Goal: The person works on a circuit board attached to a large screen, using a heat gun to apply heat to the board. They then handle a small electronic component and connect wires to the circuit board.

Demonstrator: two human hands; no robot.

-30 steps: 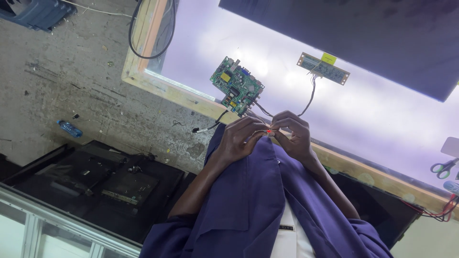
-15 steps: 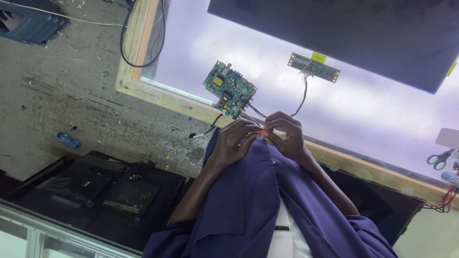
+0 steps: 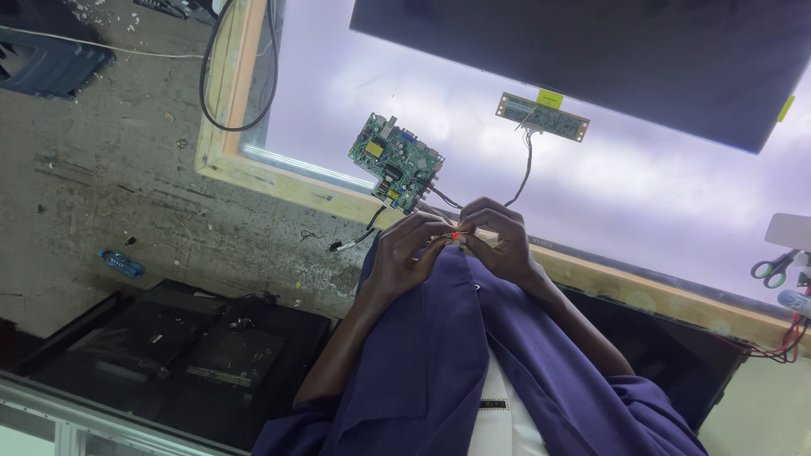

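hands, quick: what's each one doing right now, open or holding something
Left hand: closed, fingertips pinched on the thin red wire running from the green circuit board.
Right hand: closed, pinching the same thin red wire from the other side.

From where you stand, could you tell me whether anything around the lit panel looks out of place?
Yes: the green circuit board lies loose and askew on the lit panel, its wires trailing to both hands, left hand and right hand. A black cable droops over the wooden frame.
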